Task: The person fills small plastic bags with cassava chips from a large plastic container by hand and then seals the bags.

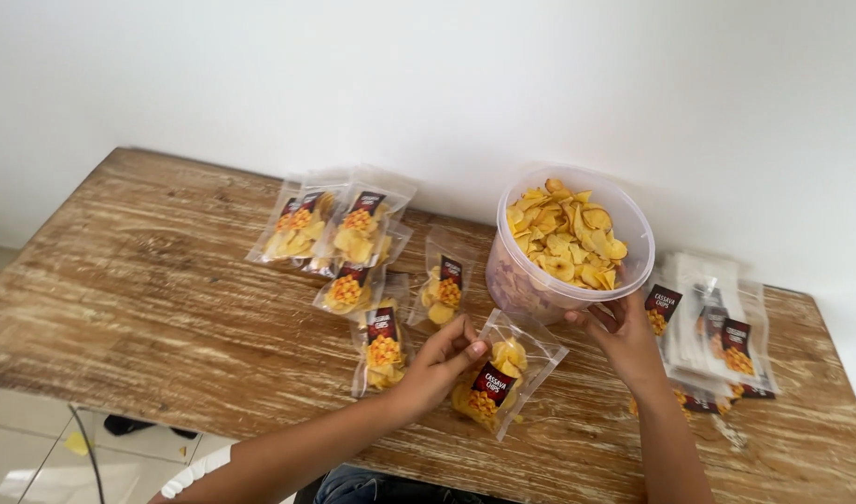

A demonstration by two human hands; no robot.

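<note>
A clear pouch (502, 373), partly filled with yellow chips and carrying a dark label, lay flat on the tabletop (148, 299) at lower centre of the frame. Your left hand (437, 366) rested its grip closed on the pouch's left edge, fingers curled over it. Just to the right, your right hand (622, 331) had its fingers closed on the lower rim of a round clear tub (568, 243), which was tilted toward you and full of loose chips.

Left of centre, six filled pouches (353, 257) lay overlapping. At the right edge sat a stack of empty labelled pouches (717, 336).

The tub was leaning on a thin fingertip hold; a slip there would likely have spilled chips over the wood. The pouch mouth looked slack, so chips could have missed it. The crowded filled pouches sat near your left wrist and might have been knocked.
</note>
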